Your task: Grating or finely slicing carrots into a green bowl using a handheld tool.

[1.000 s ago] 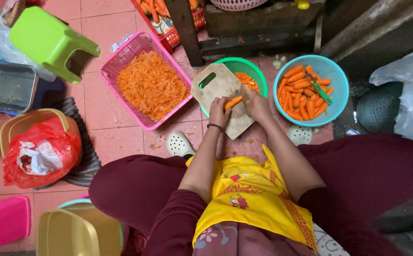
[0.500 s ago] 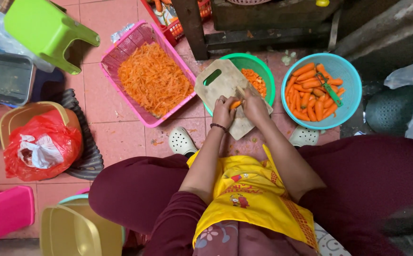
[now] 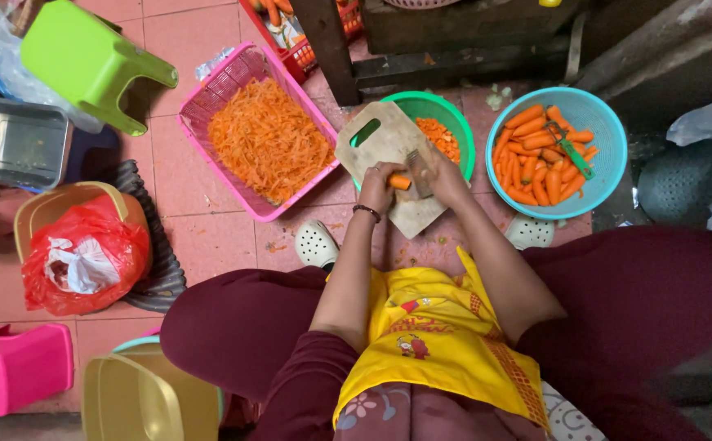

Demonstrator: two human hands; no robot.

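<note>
My left hand (image 3: 377,184) holds a short piece of carrot (image 3: 400,182) down on a wooden cutting board (image 3: 380,143). That board rests across a green bowl (image 3: 452,116) with cut carrot pieces in it. My right hand (image 3: 444,175) grips a knife (image 3: 416,167) whose blade stands against the carrot's end. Both hands meet over the board's near half.
A pink basket (image 3: 233,73) of shredded carrot lies left of the board. To the right, a blue bowl (image 3: 609,122) holds peeled carrots and a green peeler (image 3: 570,152). Further left stand a green stool (image 3: 86,57), a metal tray (image 3: 13,140) and a red bag (image 3: 82,257).
The carrot under my hands has got shorter over the three frames. The view has shifted slightly; my hands stay on the board.
</note>
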